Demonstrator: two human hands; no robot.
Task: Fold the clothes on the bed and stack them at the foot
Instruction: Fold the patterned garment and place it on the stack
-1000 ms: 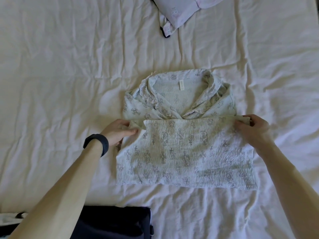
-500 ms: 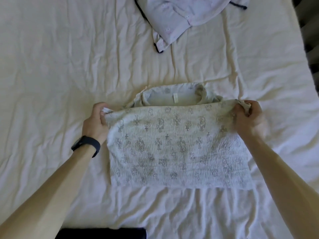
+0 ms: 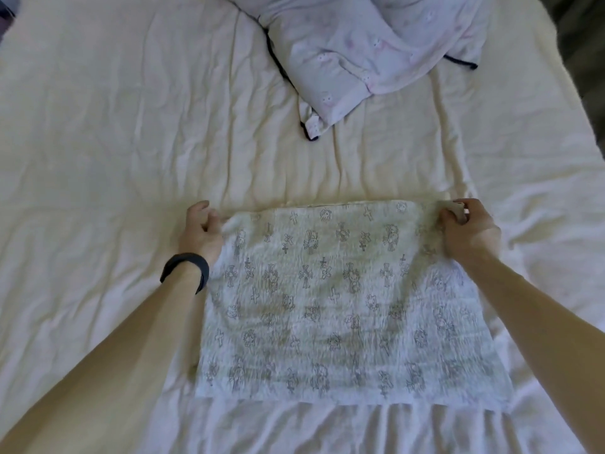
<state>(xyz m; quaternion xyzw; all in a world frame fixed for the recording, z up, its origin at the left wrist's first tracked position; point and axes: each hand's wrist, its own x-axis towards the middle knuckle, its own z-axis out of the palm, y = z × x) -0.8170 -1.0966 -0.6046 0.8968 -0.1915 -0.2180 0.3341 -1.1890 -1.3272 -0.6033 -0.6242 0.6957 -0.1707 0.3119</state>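
Ideally, the left hand (image 3: 199, 234) and right hand (image 3: 468, 234), each pinching a far corner of the printed shirt (image 3: 343, 306), should have laid its edge level and taut on the bed (image 3: 98, 158).

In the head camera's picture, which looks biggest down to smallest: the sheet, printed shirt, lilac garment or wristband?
1. sheet, filling the frame.
2. printed shirt.
3. lilac garment: looks smaller, but it's crumpled, farther off and cut by the top edge, so that pair is unsure.
4. wristband, clearly smallest.
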